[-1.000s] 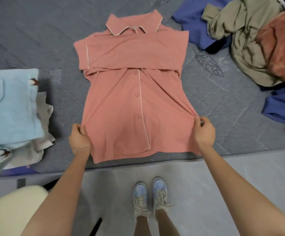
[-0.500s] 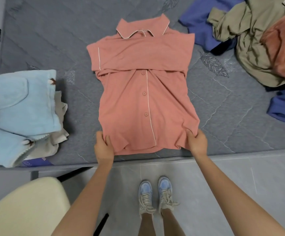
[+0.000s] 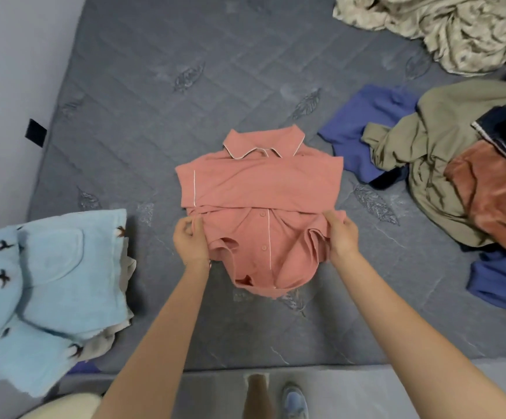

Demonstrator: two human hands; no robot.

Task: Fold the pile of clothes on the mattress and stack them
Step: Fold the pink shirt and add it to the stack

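Observation:
A pink button-up shirt (image 3: 257, 189) with white piping lies collar-away on the grey mattress (image 3: 185, 86), its sleeves folded across the chest. My left hand (image 3: 189, 241) pinches the shirt's left hem corner and my right hand (image 3: 340, 234) pinches the right one. Both hold the hem raised over the shirt's middle, so the lower half sags in a loose fold below them. A stack of folded clothes (image 3: 49, 285), light blue on top, sits at the mattress's near left. The unfolded pile (image 3: 457, 164) of olive, rust, blue and navy garments lies at the right.
A crumpled beige sheet (image 3: 445, 28) lies at the far right of the mattress. A pale wall (image 3: 9, 86) runs along its left side. A cream rounded seat (image 3: 64, 408) shows at the bottom left, and my feet stand on the grey floor (image 3: 366, 388) below the mattress edge.
Both hands have lifted the shirt's hem from the near mattress edge and carried it up toward the collar, doubling the lower half over. The view has moved forward over the mattress.

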